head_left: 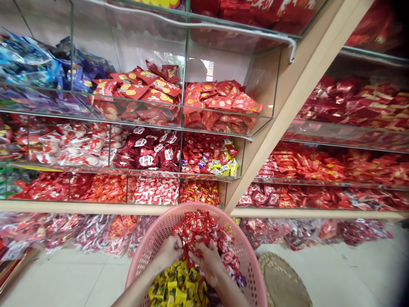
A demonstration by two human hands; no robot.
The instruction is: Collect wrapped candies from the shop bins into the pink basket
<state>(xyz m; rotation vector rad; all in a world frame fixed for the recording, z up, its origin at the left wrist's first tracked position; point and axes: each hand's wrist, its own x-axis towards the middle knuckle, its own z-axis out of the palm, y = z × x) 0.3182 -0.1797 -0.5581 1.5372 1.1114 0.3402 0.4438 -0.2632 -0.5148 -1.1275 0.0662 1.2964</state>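
Observation:
A pink perforated plastic basket [142, 256] stands before me, holding wrapped candies. Red-wrapped candies [200, 224] fill its far side, and yellow-wrapped candies [179, 288] lie at the near side. My left hand [169, 253] is over the left part of the red pile, its fingers curled into a pinch; what they hold is hidden. To its right, my right hand [209, 261] touches the red candies with its fingers apart. Red and white candies [228, 256] lie along the basket's right side.
Glass-fronted shelves [204, 175] of sorted wrapped candies rise behind the basket, split by a slanting wooden post [281, 115]. Clear bags of candies [92, 230] line the floor under the bottom ledge. A round woven stool [283, 283] stands close to the basket's right.

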